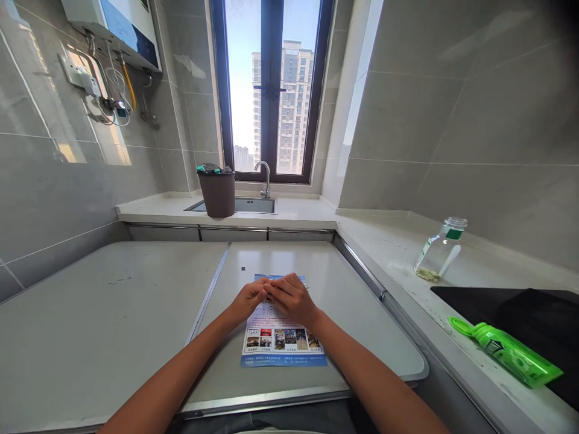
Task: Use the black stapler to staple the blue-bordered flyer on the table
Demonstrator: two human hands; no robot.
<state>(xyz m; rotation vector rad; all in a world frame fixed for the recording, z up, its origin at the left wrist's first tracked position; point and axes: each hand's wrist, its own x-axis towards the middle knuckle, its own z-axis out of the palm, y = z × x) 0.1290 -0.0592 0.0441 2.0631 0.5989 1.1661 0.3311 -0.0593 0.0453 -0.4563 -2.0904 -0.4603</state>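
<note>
Both hands meet over a printed leaflet (284, 360) that lies flat on the white table. My left hand (248, 301) is closed, its thumb and fingers pinched together at the tips. Against it, the curled fingers of my right hand (293, 299) press in from the other side. Whatever they pinch, if anything, is hidden by the fingers or too small to make out. Small pale specks seem to show on the paper just beyond my right hand. The upper part of the leaflet is partly covered by the hands.
On the right counter stand a clear glass bottle (436, 250) with pale bits inside and a green squeeze bottle (515, 352) lying beside a black cooktop (511, 301). A dark bin (218, 194) stands by the sink (256, 206) below the window. A seam (210, 289) divides the table.
</note>
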